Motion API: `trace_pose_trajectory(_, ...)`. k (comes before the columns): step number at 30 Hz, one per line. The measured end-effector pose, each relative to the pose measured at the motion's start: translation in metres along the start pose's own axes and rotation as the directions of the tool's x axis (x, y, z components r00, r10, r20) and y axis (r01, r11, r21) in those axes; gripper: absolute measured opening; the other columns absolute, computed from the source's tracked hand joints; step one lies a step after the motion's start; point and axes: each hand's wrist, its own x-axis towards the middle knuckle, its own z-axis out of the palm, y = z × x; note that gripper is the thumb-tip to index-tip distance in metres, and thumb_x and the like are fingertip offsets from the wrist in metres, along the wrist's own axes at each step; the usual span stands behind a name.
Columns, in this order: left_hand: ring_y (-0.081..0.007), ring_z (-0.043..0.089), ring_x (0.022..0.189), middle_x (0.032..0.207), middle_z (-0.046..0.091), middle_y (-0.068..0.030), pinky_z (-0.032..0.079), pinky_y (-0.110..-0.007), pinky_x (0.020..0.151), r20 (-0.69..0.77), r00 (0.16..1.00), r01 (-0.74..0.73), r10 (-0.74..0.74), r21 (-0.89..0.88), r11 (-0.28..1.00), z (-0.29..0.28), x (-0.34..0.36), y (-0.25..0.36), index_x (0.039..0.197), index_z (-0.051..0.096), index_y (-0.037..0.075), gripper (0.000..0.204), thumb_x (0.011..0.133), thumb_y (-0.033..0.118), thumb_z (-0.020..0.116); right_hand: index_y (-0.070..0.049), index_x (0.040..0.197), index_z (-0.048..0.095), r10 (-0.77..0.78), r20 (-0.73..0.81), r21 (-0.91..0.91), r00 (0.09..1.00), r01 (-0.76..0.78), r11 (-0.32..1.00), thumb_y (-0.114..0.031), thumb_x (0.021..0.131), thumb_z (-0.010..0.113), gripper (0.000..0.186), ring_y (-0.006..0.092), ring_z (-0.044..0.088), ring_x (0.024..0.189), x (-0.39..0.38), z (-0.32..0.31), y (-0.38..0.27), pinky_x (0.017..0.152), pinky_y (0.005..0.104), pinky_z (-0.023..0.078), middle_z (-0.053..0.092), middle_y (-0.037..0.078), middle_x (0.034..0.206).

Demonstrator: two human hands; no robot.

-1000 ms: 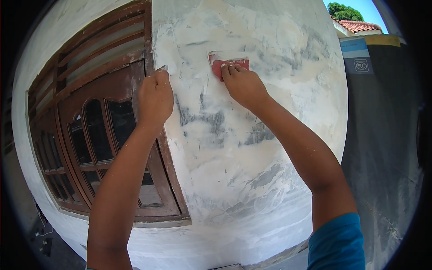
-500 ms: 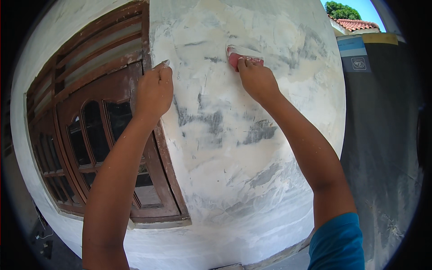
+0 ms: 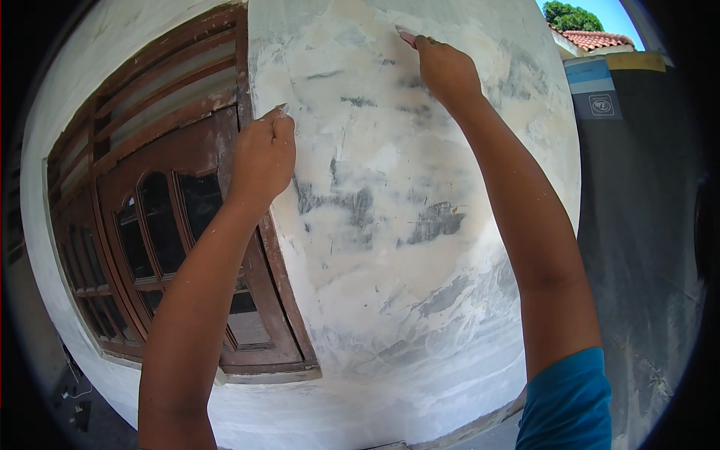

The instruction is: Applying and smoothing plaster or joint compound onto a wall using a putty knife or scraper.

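High on the patchy white plastered wall, my right hand is closed on a red putty spreader, now seen nearly edge-on, with white filler along its tip. My left hand is closed near the upper right corner of the wooden window frame, gripping a small pale, putty-smeared tool, mostly hidden by my fingers. Pale filler and dark grey patches cover the wall between and below my hands.
A brown wooden window with glass panes and slatted top fills the left. At right stands a dark panel beyond the wall's edge, with a tiled roof and tree behind. A white cable lies low at the left.
My right hand has moved up and to the right with the red spreader, tilting it toward edge-on. My left hand has shifted only slightly.
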Motion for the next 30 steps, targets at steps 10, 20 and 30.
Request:
trace_pose_trajectory(10, -0.0504, 0.061, 0.084, 0.084, 0.062, -0.0325, 0.048, -0.051, 0.081, -0.003, 0.999, 0.044, -0.044, 0.045, 0.998, -0.012, -0.004, -0.013, 0.094, 0.065, -0.006, 0.040, 0.095, 0.027, 0.041, 0.005, 0.120, 0.058, -0.424, 0.062, 0.039, 0.903, 0.423, 0.905, -0.006, 0.088, 0.056, 0.034, 0.0315, 0.069, 0.100, -0.152, -0.012, -0.092, 0.076, 0.0371, 0.059, 0.069, 0.019, 0.113)
trace_pose_trajectory(20, -0.0512, 0.059, 0.085, 0.085, 0.062, -0.0325, 0.047, -0.051, 0.080, -0.031, 0.999, 0.044, -0.043, 0.034, 0.998, -0.007, -0.001, -0.011, 0.092, 0.064, -0.005, 0.039, 0.094, 0.027, 0.041, -0.003, 0.112, 0.060, -0.172, 0.030, 0.044, 0.985, 0.171, 0.984, -0.004, 0.090, 0.052, 0.024, 0.0323, 0.069, 0.085, -0.014, -0.022, -0.049, 0.067, 0.0435, 0.056, 0.071, 0.012, 0.098)
trace_pose_trajectory(30, -0.0511, 0.060, 0.084, 0.083, 0.062, -0.0321, 0.047, -0.052, 0.081, -0.025, 0.998, 0.051, -0.051, 0.034, 0.998, -0.018, -0.003, -0.011, 0.090, 0.063, -0.006, 0.040, 0.094, 0.027, 0.040, 0.007, 0.114, 0.060, -0.392, 0.100, 0.122, 0.914, 0.380, 0.917, -0.004, 0.084, 0.060, 0.032, 0.0300, 0.072, 0.095, -0.137, -0.029, -0.118, 0.070, 0.0349, 0.061, 0.070, 0.023, 0.108)
